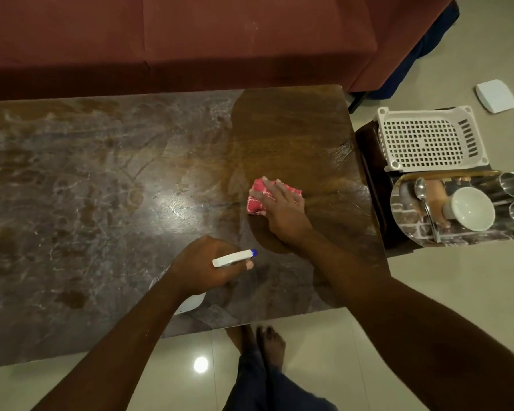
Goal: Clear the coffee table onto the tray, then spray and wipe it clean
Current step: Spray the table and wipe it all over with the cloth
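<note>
My right hand [281, 207] lies flat, palm down, fingers spread a little and pointing up and to the left, pressing on the cloth [263, 200] beneath it. My right forearm runs back from the wrist toward the lower right, long and nearly straight. My left hand [205, 266] is curled in a fist around the spray bottle [235, 258], knuckles up, one fingertip showing just under the nozzle; whether it rests on the trigger I can't quite tell. My left forearm comes up from the lower left, the wrist slightly bent. The two hands are near each other, not touching. Below, my bare feet [260, 341] stand close together.
</note>
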